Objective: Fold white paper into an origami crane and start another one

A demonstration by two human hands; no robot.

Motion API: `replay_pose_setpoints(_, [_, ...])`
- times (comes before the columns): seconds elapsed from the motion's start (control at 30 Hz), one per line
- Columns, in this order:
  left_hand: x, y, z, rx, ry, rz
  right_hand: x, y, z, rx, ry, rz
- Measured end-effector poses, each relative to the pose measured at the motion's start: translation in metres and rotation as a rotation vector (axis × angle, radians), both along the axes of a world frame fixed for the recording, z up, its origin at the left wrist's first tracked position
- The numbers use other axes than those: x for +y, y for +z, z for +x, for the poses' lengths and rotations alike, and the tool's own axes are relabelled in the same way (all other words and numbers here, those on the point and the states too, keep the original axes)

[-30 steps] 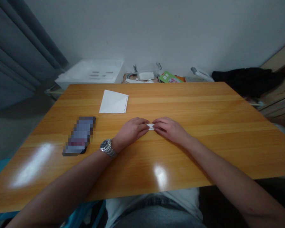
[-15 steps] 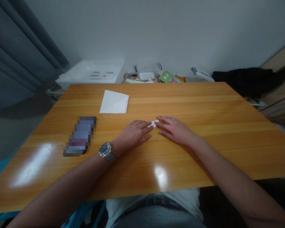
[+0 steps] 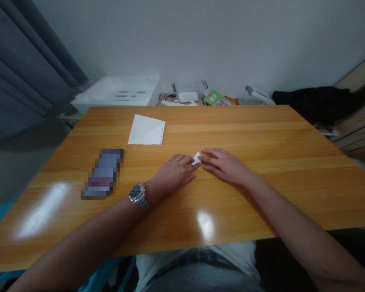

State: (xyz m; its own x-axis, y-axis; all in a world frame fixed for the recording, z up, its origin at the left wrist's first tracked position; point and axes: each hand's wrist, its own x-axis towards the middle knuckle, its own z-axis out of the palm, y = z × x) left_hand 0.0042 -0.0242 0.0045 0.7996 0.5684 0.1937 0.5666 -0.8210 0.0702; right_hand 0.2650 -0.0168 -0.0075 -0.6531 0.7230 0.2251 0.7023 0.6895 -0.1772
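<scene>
A small folded piece of white paper (image 3: 196, 158) lies on the wooden table (image 3: 261, 134), between the fingertips of both hands. My left hand (image 3: 173, 172), with a metal watch (image 3: 137, 193) on its wrist, lies flat, fingers stretched out, and touches the paper's left side. From the right, my right hand (image 3: 225, 165) also lies flat, its fingertips against the paper. Most of the paper is hidden by the fingers; only a small white corner shows.
A white sheet with a perforated edge (image 3: 146, 130) lies further back on the left. A phone (image 3: 102, 173) lies left of my left hand. Behind the table are a white box (image 3: 115, 94), cluttered small items (image 3: 200, 98) and dark cloth (image 3: 313, 101).
A second ago both hands had curled fingers pinching the paper. The fingers have flattened onto the table, and the paper's visible corner has shifted slightly back and turned.
</scene>
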Motion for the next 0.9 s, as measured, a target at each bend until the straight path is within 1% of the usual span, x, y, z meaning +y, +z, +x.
replay_pose_setpoints(0.2, [0.001, 0.001, -0.005, 0.009, -0.047, -0.017, -0.002, 0.002, -0.001, -0.030, -0.005, -0.016])
replay_pose_setpoints(0.37, [0.000, 0.002, -0.007, 0.018, -0.038, -0.023, -0.002, 0.003, -0.003, -0.034, -0.006, -0.019])
replay_pose_setpoints(0.5, [-0.002, 0.001, -0.006, 0.015, -0.026, -0.024, -0.002, 0.000, -0.008, -0.051, -0.007, -0.003])
replay_pose_setpoints(0.7, [-0.002, 0.000, -0.005, 0.036, -0.024, -0.011, -0.005, -0.002, -0.013, -0.076, -0.071, -0.027])
replay_pose_setpoints(0.9, [-0.003, 0.001, -0.005, 0.055, -0.027, -0.007, -0.004, -0.002, -0.013, -0.094, -0.102, -0.019])
